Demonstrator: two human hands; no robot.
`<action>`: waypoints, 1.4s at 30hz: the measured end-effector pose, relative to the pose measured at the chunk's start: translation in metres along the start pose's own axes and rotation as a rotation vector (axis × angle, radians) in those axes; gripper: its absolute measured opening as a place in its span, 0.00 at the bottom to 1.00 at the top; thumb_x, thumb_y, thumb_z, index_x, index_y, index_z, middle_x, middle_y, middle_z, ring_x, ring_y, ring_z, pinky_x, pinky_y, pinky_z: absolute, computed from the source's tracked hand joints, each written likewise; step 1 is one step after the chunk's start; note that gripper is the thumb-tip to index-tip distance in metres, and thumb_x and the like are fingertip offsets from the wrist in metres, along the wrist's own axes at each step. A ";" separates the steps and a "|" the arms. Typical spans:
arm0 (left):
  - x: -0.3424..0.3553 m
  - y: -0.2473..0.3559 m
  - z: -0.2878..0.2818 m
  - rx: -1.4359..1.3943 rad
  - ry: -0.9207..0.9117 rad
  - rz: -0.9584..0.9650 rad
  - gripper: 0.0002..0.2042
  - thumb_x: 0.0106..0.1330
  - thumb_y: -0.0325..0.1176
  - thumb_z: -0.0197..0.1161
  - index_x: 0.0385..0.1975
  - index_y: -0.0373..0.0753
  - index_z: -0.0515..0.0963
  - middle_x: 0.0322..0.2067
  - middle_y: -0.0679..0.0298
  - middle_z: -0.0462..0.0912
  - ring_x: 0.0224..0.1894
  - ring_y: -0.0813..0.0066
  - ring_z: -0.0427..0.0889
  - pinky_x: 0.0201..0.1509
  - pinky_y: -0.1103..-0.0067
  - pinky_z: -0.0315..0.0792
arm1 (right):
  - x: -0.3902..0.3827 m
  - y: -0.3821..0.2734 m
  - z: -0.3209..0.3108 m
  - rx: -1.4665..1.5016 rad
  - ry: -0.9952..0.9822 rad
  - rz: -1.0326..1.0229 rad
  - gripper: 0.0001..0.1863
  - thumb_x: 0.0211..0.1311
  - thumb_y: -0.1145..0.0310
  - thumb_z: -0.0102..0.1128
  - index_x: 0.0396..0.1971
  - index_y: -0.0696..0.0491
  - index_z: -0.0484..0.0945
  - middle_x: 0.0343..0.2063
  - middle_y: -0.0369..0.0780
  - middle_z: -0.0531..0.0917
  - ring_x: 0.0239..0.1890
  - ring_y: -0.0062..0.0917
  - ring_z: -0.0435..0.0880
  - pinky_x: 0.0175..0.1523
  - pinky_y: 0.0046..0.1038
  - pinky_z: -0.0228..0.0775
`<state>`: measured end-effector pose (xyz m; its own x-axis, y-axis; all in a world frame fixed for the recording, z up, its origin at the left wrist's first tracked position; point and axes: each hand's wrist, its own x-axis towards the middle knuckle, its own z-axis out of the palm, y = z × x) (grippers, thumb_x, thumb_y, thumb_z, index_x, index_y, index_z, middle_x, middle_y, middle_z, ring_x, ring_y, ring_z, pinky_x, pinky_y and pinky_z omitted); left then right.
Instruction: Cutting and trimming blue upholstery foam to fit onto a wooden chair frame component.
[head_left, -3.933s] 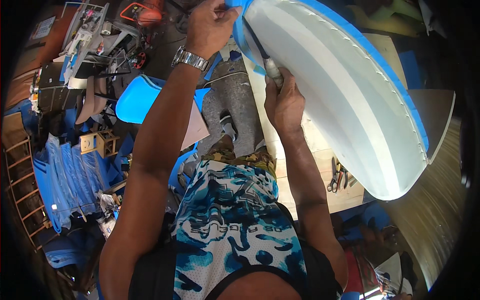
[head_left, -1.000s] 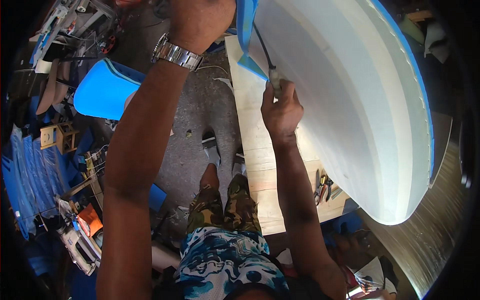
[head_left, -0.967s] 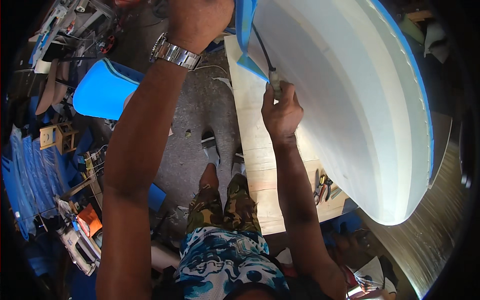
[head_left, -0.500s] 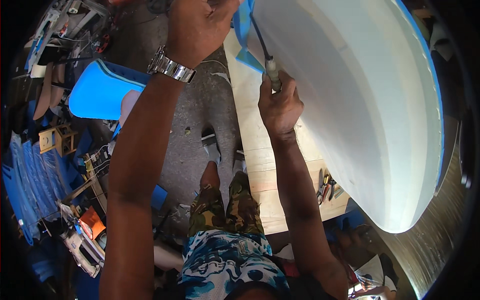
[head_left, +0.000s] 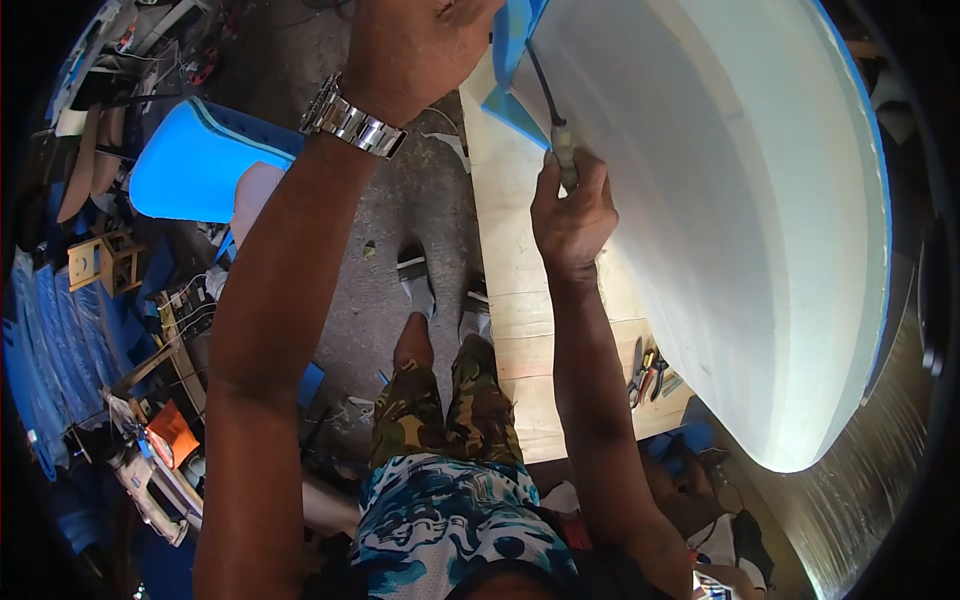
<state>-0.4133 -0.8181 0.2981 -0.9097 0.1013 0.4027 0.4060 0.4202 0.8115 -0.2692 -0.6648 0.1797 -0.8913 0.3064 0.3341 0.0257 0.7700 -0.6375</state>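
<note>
My right hand [head_left: 577, 212] is closed around the translucent handle of a thin tool [head_left: 563, 140]. Its slim dark shaft bends up toward a blue sheet [head_left: 512, 100] along the near-left side of a large white curved panel [head_left: 700, 200]. At the top edge, my left hand [head_left: 425, 50], a metal watch on its wrist, is bent over the blue sheet and seems to pinch it; its fingertips are partly cut off. The tool's tip is behind or against the sheet and cannot be made out.
The white panel lies over a pale wooden board [head_left: 510, 330]. Hand tools [head_left: 647, 370] rest on that board. To the left are a blue curved shell [head_left: 190, 170], a small wooden stool [head_left: 105, 262], plastic-wrapped blue pieces [head_left: 80, 340] and clutter on the floor.
Both hands and the blue sheet appear slightly further right and lower in the picture, and the whole view has shifted a little. Each hand keeps its grip.
</note>
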 end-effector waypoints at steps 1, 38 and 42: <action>0.000 0.001 0.000 0.000 0.000 0.001 0.07 0.65 0.25 0.66 0.40 0.32 0.78 0.31 0.61 0.82 0.30 0.78 0.83 0.33 0.79 0.77 | 0.004 -0.001 0.003 0.008 0.011 0.004 0.13 0.61 0.69 0.69 0.42 0.54 0.76 0.32 0.46 0.85 0.29 0.41 0.86 0.33 0.37 0.78; -0.004 0.005 -0.003 0.029 0.039 0.042 0.06 0.67 0.25 0.65 0.40 0.30 0.81 0.30 0.60 0.86 0.31 0.79 0.85 0.35 0.81 0.79 | -0.052 0.055 0.040 -0.090 -0.121 0.086 0.12 0.60 0.66 0.69 0.38 0.53 0.77 0.29 0.44 0.84 0.28 0.41 0.85 0.32 0.39 0.76; -0.005 0.008 -0.002 0.029 0.048 0.000 0.06 0.67 0.26 0.66 0.39 0.30 0.81 0.29 0.60 0.86 0.30 0.79 0.85 0.34 0.81 0.79 | -0.053 0.061 0.046 -0.095 -0.114 0.092 0.12 0.60 0.66 0.70 0.38 0.53 0.77 0.29 0.43 0.84 0.27 0.40 0.84 0.31 0.38 0.76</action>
<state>-0.4051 -0.8173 0.3031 -0.9041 0.0582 0.4232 0.4028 0.4463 0.7991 -0.2408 -0.6597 0.0912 -0.9286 0.3169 0.1929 0.1477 0.7929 -0.5911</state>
